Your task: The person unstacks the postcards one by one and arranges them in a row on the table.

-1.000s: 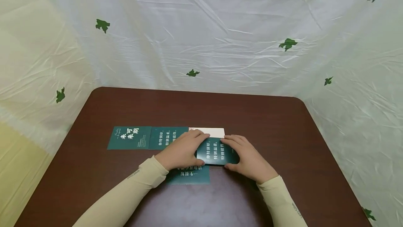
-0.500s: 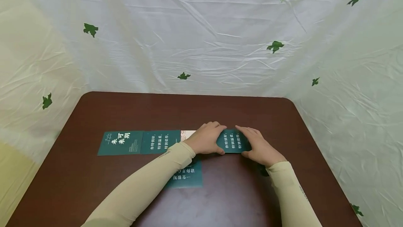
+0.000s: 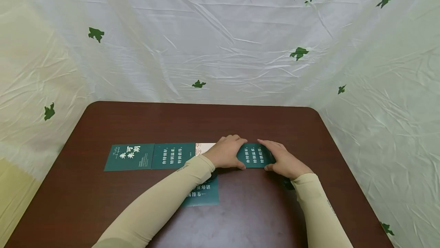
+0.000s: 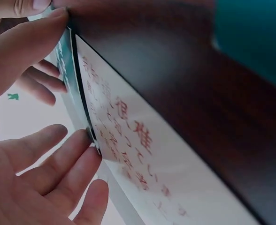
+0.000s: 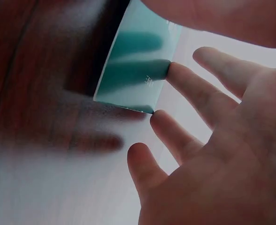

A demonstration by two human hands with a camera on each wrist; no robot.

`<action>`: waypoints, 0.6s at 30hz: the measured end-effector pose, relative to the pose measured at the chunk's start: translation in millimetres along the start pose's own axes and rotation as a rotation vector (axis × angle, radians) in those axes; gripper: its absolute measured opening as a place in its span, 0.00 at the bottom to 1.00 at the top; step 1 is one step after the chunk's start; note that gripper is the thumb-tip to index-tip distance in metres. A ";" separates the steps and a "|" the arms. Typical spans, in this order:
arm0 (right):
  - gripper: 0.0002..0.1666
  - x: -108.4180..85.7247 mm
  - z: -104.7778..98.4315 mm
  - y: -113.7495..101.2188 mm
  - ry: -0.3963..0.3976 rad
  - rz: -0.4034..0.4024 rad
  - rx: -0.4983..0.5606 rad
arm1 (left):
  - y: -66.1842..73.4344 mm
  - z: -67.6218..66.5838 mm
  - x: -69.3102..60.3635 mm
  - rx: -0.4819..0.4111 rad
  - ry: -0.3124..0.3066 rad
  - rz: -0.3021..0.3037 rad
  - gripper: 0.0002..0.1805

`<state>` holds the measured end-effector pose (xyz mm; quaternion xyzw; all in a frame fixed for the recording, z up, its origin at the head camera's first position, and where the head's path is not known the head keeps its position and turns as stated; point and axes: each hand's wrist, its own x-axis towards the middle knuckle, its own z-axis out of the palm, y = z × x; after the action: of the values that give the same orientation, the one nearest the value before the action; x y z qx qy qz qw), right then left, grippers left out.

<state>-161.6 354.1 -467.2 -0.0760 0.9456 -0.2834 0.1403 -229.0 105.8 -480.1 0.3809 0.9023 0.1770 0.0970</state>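
Observation:
A green card with white lettering lies at the right end of a row, between my two hands. My left hand grips its left end, thumb at the near edge and fingers at the far edge. From the other end my right hand holds it the same way. In the left wrist view, a white card with red writing adjoins the held one; my left arm and hand partly cover it from the head. The right wrist view shows fingertips against the green card's corner.
Leftward in the row lie a green card with large characters and another lettered green card. A further green card sits nearer, half under my left forearm. The brown table meets a white leaf-printed cloth behind.
Both hands have carried the green card rightward and away from me, off the white card to its right side. Over the last half second they have hardly moved.

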 end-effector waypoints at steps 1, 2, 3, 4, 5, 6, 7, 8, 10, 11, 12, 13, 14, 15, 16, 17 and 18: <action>0.56 0.1 -0.5 0.9 -0.002 0.004 0.001 | 0.4 -0.1 0.4 -0.004 -0.001 -0.001 0.52; 0.56 0.3 -1.1 1.7 -0.004 0.007 0.002 | 0.5 -0.1 0.7 -0.007 -0.001 -0.005 0.52; 0.56 0.6 -1.6 2.4 -0.007 0.009 0.003 | 0.7 -0.2 1.0 -0.008 -0.001 -0.008 0.52; 0.56 1.5 -2.0 2.7 -0.007 0.010 0.002 | 0.4 -0.5 1.0 -0.007 -0.001 -0.011 0.52; 0.56 2.5 -2.4 2.9 -0.008 0.012 0.002 | -0.1 -0.7 1.1 -0.006 -0.001 -0.014 0.52; 0.56 3.4 -2.6 3.1 -0.009 0.014 0.002 | -0.4 -1.0 1.3 -0.004 0.000 -0.015 0.53; 0.56 4.1 -2.9 3.3 -0.009 0.016 0.002 | -0.4 -1.4 1.3 -0.006 -0.001 -0.015 0.53; 0.56 4.6 -3.2 3.5 -0.010 0.017 0.002 | -0.5 -1.6 1.3 -0.005 -0.002 -0.016 0.53; 0.55 5.4 -3.7 3.7 -0.011 0.017 0.000 | -0.6 -1.5 1.9 0.001 -0.003 -0.016 0.52; 0.55 5.6 -3.9 3.7 -0.010 0.015 -0.001 | -0.4 -1.6 2.1 0.003 -0.003 -0.018 0.52; 0.55 5.7 -4.2 3.7 -0.010 0.014 -0.003 | -0.2 -1.8 2.3 0.005 -0.002 -0.019 0.53; 0.54 5.5 -4.4 3.6 -0.010 0.015 -0.004 | 0.0 -1.7 2.6 0.007 -0.004 -0.021 0.53; 0.54 5.2 -4.5 3.4 -0.010 0.016 -0.004 | 0.2 -1.6 2.9 0.010 -0.006 -0.022 0.53; 0.54 4.6 -4.6 3.2 -0.011 0.019 -0.003 | 0.7 -1.4 3.1 0.011 -0.007 -0.023 0.53; 0.54 3.9 -4.7 2.9 -0.011 0.021 0.000 | 1.1 -1.3 3.3 0.010 -0.010 -0.025 0.53; 0.54 3.0 -4.6 2.5 -0.011 0.024 0.002 | 1.7 -1.1 3.3 0.011 -0.012 -0.025 0.53; 0.54 2.0 -4.5 1.8 -0.011 0.028 0.004 | 2.2 -0.9 3.3 0.014 -0.016 -0.025 0.53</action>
<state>-165.0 357.5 -465.0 -0.0639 0.9452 -0.2830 0.1496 -230.2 109.4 -478.5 0.3716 0.9075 0.1661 0.1038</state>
